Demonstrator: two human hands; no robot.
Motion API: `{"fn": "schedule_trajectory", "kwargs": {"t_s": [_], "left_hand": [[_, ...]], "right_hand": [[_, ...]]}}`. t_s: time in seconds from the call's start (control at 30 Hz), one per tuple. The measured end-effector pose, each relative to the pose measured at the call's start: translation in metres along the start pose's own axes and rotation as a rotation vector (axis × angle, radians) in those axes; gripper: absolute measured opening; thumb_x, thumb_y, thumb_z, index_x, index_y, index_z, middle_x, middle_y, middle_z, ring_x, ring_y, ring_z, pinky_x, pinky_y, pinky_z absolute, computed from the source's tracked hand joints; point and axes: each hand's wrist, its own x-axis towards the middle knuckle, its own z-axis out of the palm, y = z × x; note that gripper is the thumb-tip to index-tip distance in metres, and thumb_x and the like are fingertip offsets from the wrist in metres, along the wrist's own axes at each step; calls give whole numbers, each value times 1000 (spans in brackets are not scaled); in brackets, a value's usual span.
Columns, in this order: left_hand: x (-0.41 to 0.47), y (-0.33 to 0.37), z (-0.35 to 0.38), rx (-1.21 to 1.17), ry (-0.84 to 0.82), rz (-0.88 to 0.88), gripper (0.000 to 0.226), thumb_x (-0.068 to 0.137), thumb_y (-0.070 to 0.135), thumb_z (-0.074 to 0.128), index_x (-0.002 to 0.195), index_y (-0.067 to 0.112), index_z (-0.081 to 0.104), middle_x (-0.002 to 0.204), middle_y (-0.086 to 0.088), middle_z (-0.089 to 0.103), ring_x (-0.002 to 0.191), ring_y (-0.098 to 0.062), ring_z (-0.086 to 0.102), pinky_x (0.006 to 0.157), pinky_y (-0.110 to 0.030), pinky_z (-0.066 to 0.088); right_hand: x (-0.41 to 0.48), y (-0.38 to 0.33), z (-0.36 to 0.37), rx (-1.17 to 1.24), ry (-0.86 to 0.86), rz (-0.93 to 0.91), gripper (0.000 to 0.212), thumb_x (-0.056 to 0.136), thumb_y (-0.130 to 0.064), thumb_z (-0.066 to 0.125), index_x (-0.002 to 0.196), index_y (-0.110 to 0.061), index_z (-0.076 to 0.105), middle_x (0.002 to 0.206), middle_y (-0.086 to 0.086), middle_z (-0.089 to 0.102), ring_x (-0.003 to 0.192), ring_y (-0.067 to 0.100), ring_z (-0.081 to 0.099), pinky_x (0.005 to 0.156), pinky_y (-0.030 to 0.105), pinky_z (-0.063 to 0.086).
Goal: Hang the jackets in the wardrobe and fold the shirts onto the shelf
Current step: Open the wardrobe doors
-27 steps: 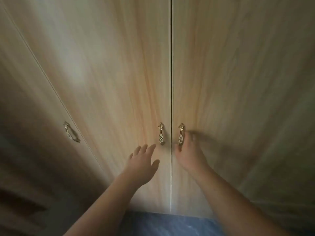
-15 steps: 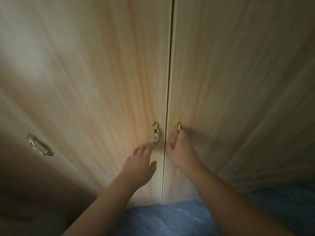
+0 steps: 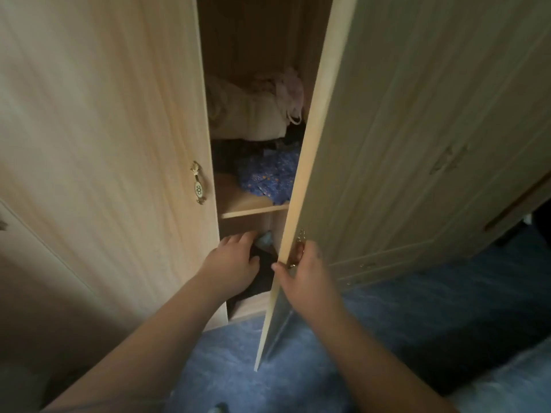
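One wardrobe door (image 3: 387, 144) in right hand (image 3: 304, 272); left hand (image 3: 232, 263) seemingly inside.

wood-grain wardrobe door (image 3: 402, 144): pale beige
ornate metal handle (image 3: 198, 183): gold, white oval
crumpled printed cloth (image 3: 268, 174): blue, yellow specks
bundled soft fabric (image 3: 244, 117): cream
floor (image 3: 387, 338): mottled blue

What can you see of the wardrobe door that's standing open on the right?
The right wardrobe door is a tall panel that looks like light wood-grain laminate. It stands partly open, with its pale free edge turned toward the camera. A small ornate gold handle sits low on its outer face near that edge. The right hand grips the handle, with its thumb pressed against the door's edge.
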Motion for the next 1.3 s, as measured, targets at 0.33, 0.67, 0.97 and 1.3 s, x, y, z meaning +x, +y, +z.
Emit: {"fn": "schedule_trajectory", "kwargs": {"t_s": [0.33, 0.67, 0.97, 1.3], "left_hand": [[-62, 146, 59, -1, -77, 132, 60, 95, 36, 47, 151, 26, 30, 154, -4, 40, 144, -29, 31, 114, -48, 35], [-81, 166, 55, 44, 14, 142, 58, 96, 35, 48, 151, 27, 32, 153, -1, 42, 143, -27, 33, 113, -48, 36], [-83, 62, 7, 63, 164, -88, 57, 95, 34, 50, 149, 24, 36, 151, 1, 45, 139, -25, 38, 112, -41, 38], [11, -83, -51, -243, 403, -328, 45, 99, 34, 49, 142, 28, 39, 146, 3, 49, 125, -22, 56, 101, -37, 48]], "right_hand": [[-61, 108, -170, -21, 8, 181, 26, 92, -24, 60, 117, -21, 51, 110, -3, 64, 105, 20, 64, 90, 40, 53], [-117, 110, -175, -502, 119, -46, 76, 92, -28, 47, 157, -20, 9, 164, 9, 14, 151, 31, 12, 123, 44, 18], [-49, 35, -83, -611, -67, -307, 70, 93, -39, 41, 157, -24, 16, 164, 7, 20, 151, 29, 13, 121, 47, 20], [69, -51, 40, -522, -176, -445, 69, 99, -46, 41, 157, -32, 8, 166, -3, 9, 153, 20, 4, 123, 38, 12]]}}
